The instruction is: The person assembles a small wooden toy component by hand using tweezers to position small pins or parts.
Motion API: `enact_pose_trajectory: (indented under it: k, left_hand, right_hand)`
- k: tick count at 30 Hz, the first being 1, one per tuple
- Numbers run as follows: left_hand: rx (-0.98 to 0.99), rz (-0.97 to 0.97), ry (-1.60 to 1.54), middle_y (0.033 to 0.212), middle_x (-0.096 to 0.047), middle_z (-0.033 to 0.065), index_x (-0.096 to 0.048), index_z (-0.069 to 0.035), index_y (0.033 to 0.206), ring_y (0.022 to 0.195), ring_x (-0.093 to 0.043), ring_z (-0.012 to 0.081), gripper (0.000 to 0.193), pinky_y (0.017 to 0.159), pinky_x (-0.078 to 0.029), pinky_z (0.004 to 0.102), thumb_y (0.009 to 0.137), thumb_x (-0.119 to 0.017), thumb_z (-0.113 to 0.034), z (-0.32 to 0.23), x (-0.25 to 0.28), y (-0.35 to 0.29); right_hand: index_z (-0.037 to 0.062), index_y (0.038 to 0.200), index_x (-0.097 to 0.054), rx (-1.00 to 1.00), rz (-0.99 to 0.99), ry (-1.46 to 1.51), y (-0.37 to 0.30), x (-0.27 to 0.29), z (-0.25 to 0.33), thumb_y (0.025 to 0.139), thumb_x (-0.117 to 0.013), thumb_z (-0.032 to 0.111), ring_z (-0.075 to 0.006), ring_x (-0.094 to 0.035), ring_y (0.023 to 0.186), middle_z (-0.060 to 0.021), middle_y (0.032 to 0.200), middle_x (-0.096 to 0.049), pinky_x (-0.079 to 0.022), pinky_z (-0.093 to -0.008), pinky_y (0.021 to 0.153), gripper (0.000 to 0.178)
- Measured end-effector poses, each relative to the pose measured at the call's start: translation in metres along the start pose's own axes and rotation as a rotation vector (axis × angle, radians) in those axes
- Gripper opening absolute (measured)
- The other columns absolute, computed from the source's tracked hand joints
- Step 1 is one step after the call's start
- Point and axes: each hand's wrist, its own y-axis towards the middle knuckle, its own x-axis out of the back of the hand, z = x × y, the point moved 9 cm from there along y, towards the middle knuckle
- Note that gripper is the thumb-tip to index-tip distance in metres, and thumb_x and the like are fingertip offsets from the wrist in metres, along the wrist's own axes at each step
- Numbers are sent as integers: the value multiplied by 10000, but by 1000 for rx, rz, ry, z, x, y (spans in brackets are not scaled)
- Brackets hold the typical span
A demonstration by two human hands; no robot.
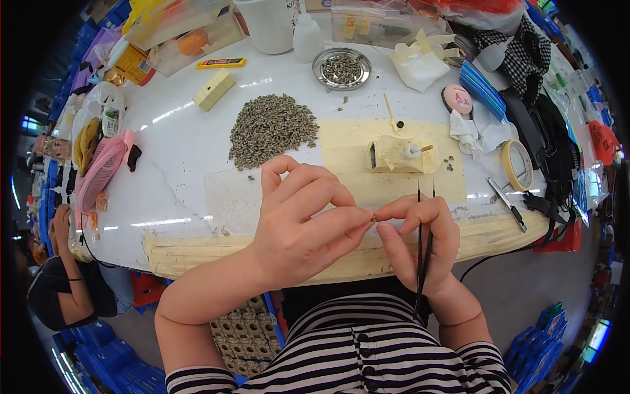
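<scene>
My left hand [298,220] pinches a tiny metallic part [373,219] between thumb and fingertip, above the table's near edge. Its exact kind is too small to make out. The thumb and index fingertip of my right hand [436,233] meet the same part from the other side. Black tweezers [425,253] are tucked in the right hand's curled fingers, their two tips pointing away from me. Beyond my left hand lies a heap of small grey-brown metallic parts [270,128]. A taped block with a small white-topped bottle [412,151] stands past the right hand.
A round metal dish [342,67] holds more small parts. Farther left are a cream block [214,89] and a yellow cutter [221,64]. To the right lie a tape roll [517,165] and a metal craft knife [506,203]. Another person's arm [62,230] shows at far left.
</scene>
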Motion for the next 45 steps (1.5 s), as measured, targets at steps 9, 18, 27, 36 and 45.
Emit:
enact_pose_trajectory:
  k: [9, 18, 27, 36, 45]
  left_hand:
    - [-54, 9, 7, 825, -635, -53, -768, -163, 886, 806, -588, 174, 335, 756, -332, 366, 569, -859, -107, -4, 0, -1]
    - [-68, 22, 40, 831, -635, -63, -780, -168, 894, 816, -582, 166, 330, 768, -325, 375, 575, -851, -124, -8, 0, -1]
    - [-84, 12, 47, 819, -636, -71, -802, -159, 940, 817, -577, 159, 363, 766, -321, 377, 581, -848, -155, -7, 1, -1]
    - [-76, 5, 12, 814, -633, -67, -798, -149, 935, 804, -574, 158, 358, 756, -319, 371, 582, -859, -148, -8, 0, 0]
    - [-31, 9, -41, 811, -628, -59, -785, -147, 923, 787, -576, 158, 317, 750, -320, 359, 618, -871, -145, -4, -2, -1]
  right_hand:
    - [45, 905, -511, -52, 26, 60, 1, 1, -4, 849, -757, -48, -163, -693, 770, -132, 896, -726, -515, -259, 690, 268]
    - [51, 903, -496, -78, 29, 60, -1, 2, -6, 846, -765, -38, -155, -682, 756, -124, 884, -720, -511, -256, 685, 289]
    - [51, 912, -489, -120, 30, 98, 0, 2, -10, 864, -751, -36, -135, -661, 759, -113, 884, -714, -503, -249, 694, 281]
    - [41, 915, -489, -173, 25, 174, -2, 2, -14, 890, -722, -48, -117, -654, 757, -112, 885, -715, -510, -244, 695, 251]
    - [34, 909, -498, -167, 14, 182, -3, 2, -16, 893, -717, -50, -114, -656, 759, -107, 879, -712, -513, -240, 696, 235]
